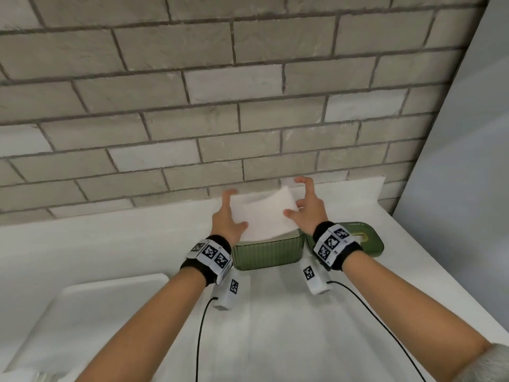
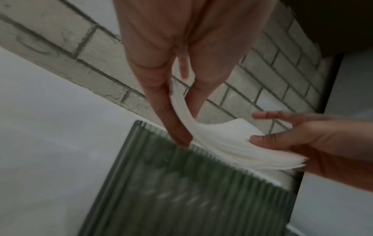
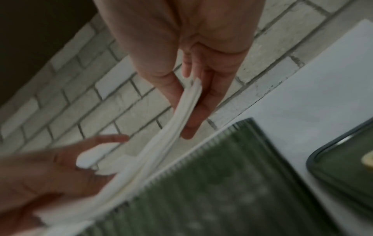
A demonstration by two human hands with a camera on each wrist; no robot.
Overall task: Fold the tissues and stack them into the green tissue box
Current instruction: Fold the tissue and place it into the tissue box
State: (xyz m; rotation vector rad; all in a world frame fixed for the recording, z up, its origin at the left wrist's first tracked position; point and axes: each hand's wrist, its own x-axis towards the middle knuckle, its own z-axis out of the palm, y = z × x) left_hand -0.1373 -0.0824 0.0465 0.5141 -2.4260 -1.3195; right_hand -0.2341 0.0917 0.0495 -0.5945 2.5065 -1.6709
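A stack of white folded tissues (image 1: 261, 216) hangs tilted just above the open green ribbed tissue box (image 1: 267, 256). My left hand (image 1: 229, 213) pinches the stack's left edge, thumb on top and fingers underneath. My right hand (image 1: 303, 205) pinches the right edge the same way. In the left wrist view the tissues (image 2: 222, 143) bend between my left hand (image 2: 177, 121) and the right hand (image 2: 302, 135), over the box (image 2: 191, 191). The right wrist view shows the tissues (image 3: 181, 110) pinched in my right hand (image 3: 187, 115), the left hand (image 3: 50, 175) holding their other end, above the box (image 3: 222, 183).
The box's green lid (image 1: 366, 238) lies flat on the white counter (image 1: 137, 238) to the right of the box. A white tray (image 1: 110, 299) sits at the lower left. A brick wall (image 1: 248, 119) runs right behind the box, and a grey panel (image 1: 468, 161) closes the right side.
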